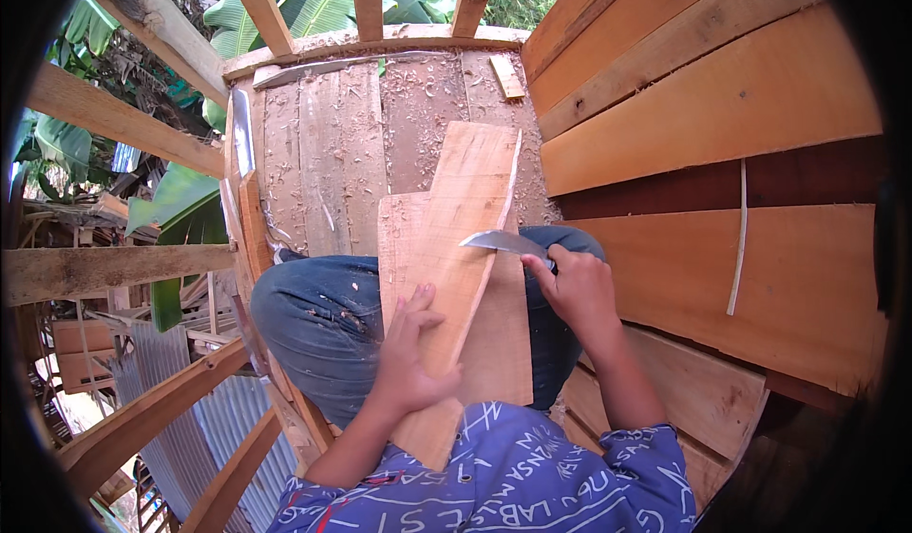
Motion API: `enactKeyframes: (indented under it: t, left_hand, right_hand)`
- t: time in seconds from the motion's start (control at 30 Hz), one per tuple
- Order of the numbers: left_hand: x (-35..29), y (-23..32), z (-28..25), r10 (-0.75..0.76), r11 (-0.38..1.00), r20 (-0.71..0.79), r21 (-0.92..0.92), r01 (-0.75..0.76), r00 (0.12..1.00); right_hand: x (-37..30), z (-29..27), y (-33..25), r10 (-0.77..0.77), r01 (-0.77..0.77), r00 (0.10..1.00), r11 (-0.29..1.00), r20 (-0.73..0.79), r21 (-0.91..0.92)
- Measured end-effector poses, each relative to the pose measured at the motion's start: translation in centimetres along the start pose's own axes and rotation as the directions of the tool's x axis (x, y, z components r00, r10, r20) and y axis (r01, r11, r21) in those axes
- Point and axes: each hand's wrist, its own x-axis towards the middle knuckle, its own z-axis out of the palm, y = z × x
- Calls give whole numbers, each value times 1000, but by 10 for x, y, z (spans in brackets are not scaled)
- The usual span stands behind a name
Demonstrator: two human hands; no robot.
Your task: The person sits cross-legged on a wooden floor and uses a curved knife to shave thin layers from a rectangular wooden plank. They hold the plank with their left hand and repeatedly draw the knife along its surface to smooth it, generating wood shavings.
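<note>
A long pale wooden board (pixel 465 210) lies slanted across my lap, on top of a second, wider board (pixel 503 343). My left hand (pixel 410 352) presses flat on the slanted board's lower part, fingers spread. My right hand (pixel 575 286) is closed around the handle of a knife (pixel 503 241). Its grey blade points left and meets the right edge of the slanted board. A thin curl of shaved wood (pixel 514 167) stands up along that same edge above the blade. My knees in blue jeans (pixel 323 319) sit under both boards.
A plank floor (pixel 342 153) strewn with wood shavings stretches ahead. A wall of horizontal planks (pixel 722 115) rises on the right, with a thin pale strip (pixel 738 238) leaning on it. Open timber framing (pixel 123 120) on the left drops to corrugated metal roofing (pixel 218 419) below.
</note>
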Motion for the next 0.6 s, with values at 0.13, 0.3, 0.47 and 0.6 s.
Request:
enactKeyframes:
  t: [0.13, 0.3, 0.47, 0.6]
  left_hand:
    - [2, 0, -2, 7, 1000, 16, 24, -7, 1000]
    - [-1, 1, -1, 17, 999, 5, 37, -17, 1000]
    - [3, 1, -1, 13, 1000, 25, 25, -14, 1000]
    - [0, 1, 1, 7, 1000, 10, 17, -8, 1000]
  right_hand:
    - [-4, 0, 1, -54, 56, 997, 998, 49, -41]
    - [12, -1, 4, 97, -97, 995, 995, -11, -1]
    - [-9, -3, -5, -81, 76, 990, 996, 115, 50]
    - [14, 10, 15, 109, -108, 994, 986, 0, 124]
